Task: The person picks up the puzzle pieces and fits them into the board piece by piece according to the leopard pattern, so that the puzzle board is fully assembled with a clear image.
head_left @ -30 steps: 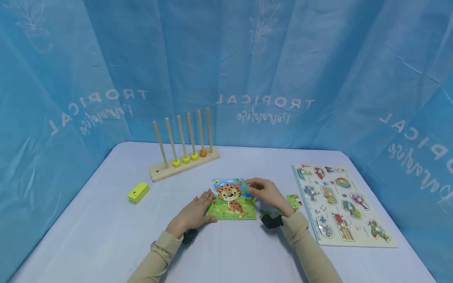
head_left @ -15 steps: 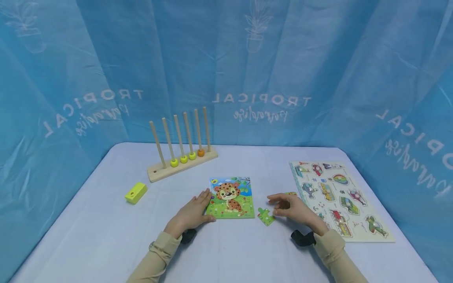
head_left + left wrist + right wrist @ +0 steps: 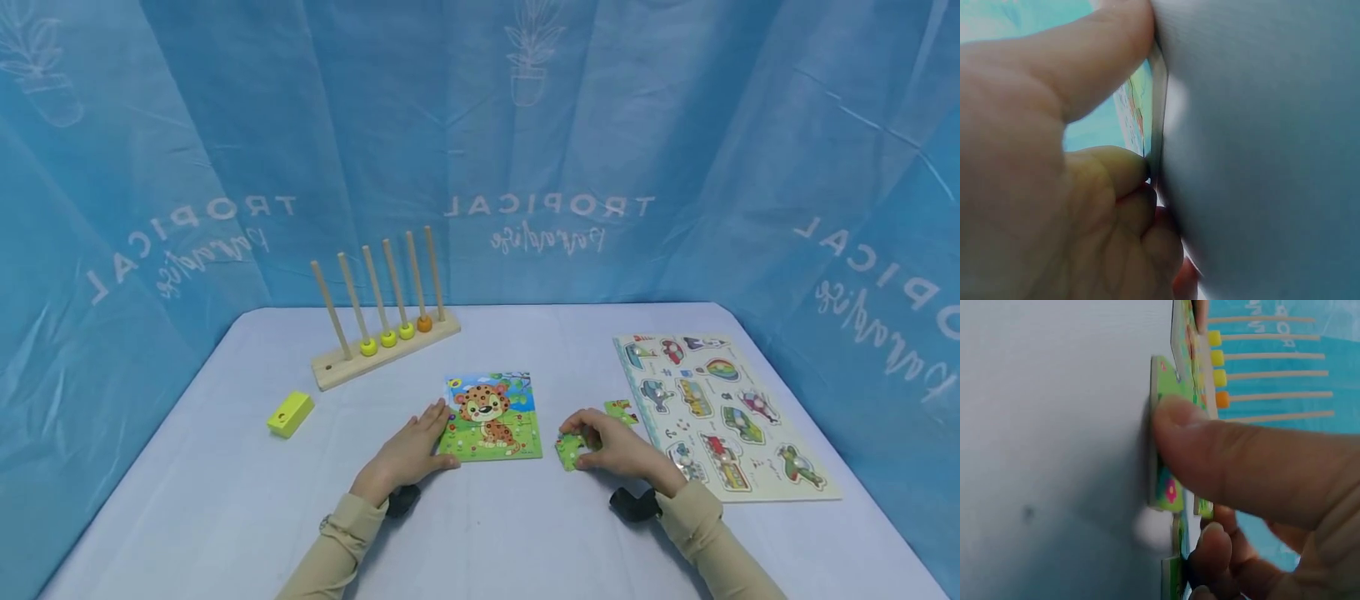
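Note:
A square leopard jigsaw puzzle (image 3: 491, 429) lies flat on the table in the head view. Along its left edge rests my left hand (image 3: 405, 450), fingers extended; the left wrist view shows thumb and fingers touching the rim of the puzzle (image 3: 1157, 106). To the right of the puzzle, my right hand (image 3: 615, 446) pinches a green jigsaw piece (image 3: 567, 452) between thumb and fingers, at table height. The right wrist view has the thumb across the face of that green piece (image 3: 1169, 490). Behind the right hand lies another jigsaw piece (image 3: 621, 410).
A wooden peg board (image 3: 386, 354) with several upright rods and yellow and orange beads stands at the back left. Nearer is a yellow block (image 3: 290, 414). A vehicle puzzle board (image 3: 727, 417) lies at the right. Blue curtains (image 3: 480, 150) surround the white table.
My right hand has left the top right corner of the leopard puzzle, moved right and taken hold of the green piece there. The left hand has stayed at the puzzle's edge.

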`<action>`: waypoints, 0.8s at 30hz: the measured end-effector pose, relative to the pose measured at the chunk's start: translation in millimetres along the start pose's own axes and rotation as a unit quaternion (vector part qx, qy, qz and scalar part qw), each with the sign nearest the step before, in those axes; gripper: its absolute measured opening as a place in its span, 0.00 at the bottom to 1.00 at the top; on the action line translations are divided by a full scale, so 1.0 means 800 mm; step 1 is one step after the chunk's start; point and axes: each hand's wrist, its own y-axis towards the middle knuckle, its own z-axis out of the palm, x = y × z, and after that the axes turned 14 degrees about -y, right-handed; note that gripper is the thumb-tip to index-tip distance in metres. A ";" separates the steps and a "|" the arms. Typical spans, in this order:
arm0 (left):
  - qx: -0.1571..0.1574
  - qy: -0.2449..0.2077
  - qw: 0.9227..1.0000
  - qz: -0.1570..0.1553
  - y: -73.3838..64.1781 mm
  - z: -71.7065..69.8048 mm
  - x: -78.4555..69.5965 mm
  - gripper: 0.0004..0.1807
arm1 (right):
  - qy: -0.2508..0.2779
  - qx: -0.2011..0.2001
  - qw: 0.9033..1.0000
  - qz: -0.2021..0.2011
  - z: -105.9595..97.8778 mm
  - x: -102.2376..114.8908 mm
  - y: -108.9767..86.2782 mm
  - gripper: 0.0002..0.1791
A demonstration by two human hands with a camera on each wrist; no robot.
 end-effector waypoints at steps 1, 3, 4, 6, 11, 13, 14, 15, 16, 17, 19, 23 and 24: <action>0.000 -0.001 1.000 -0.001 0.000 0.000 0.000 0.47 | 0.000 0.001 1.000 0.007 0.000 0.001 0.001 0.22; -0.001 -0.001 1.000 -0.003 -0.001 0.000 -0.001 0.46 | 0.002 0.004 1.000 0.027 -0.001 0.003 0.005 0.24; -0.001 0.000 1.000 -0.003 -0.001 -0.001 -0.002 0.46 | 0.004 0.005 0.999 0.036 -0.001 0.003 0.008 0.25; -0.001 0.003 1.000 -0.004 -0.001 -0.001 -0.003 0.46 | 0.007 0.009 0.999 0.049 -0.003 0.004 0.013 0.24; 0.002 0.004 1.000 -0.006 -0.002 -0.002 -0.005 0.46 | 0.018 0.033 0.998 0.046 -0.017 0.003 0.031 0.11; 0.002 0.001 1.000 -0.007 -0.002 -0.002 -0.006 0.46 | 0.028 0.048 0.998 0.041 -0.024 0.003 0.040 0.07; 0.003 0.000 1.000 -0.008 -0.002 -0.002 -0.005 0.46 | 0.035 0.054 0.997 0.032 -0.028 0.005 0.045 0.07; 0.004 0.000 1.000 -0.009 -0.003 -0.002 -0.005 0.46 | 0.039 0.056 0.997 0.031 -0.031 0.007 0.049 0.07; 0.004 0.001 1.000 -0.010 -0.003 -0.002 -0.005 0.46 | 0.045 0.057 0.997 0.029 -0.033 0.010 0.054 0.08; 0.004 0.001 1.000 -0.011 -0.002 -0.002 -0.004 0.47 | 0.055 0.056 0.997 0.027 -0.035 0.014 0.058 0.09; 0.003 0.003 1.000 -0.011 -0.002 -0.001 -0.003 0.47 | 0.069 0.045 0.996 0.018 -0.035 0.023 0.067 0.11; 0.001 0.003 1.000 -0.006 0.000 0.000 -0.001 0.47 | 0.086 0.006 0.996 0.014 -0.017 0.042 0.082 0.11; 0.001 0.003 1.000 -0.005 0.000 0.000 -0.001 0.47 | 0.082 -0.004 0.996 0.014 -0.010 0.045 0.085 0.11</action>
